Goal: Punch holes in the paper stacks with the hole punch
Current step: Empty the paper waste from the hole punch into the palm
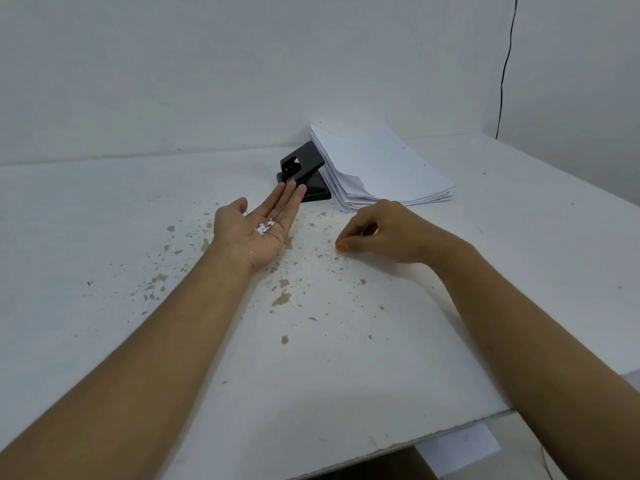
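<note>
While picking confetti (265,227) off table (121,220): left hand (258,227) flat, palm up, chads cupped; right hand (377,230) fingertips pinched at more bits, contents unclear. Hole punch (304,173) just beyond left fingertips, rigid, weighty, take by lever. Paper stack (381,168) beyond right fingers, floppy, slippy; grip near edge.

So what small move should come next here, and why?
Probably the right hand should lift the paper bits it is picking at on the table and drop them into the left hand. That palm lies open and already holds a few chads, while white bits remain under the right fingertips. The punch and the paper stack lie untouched behind.
</note>
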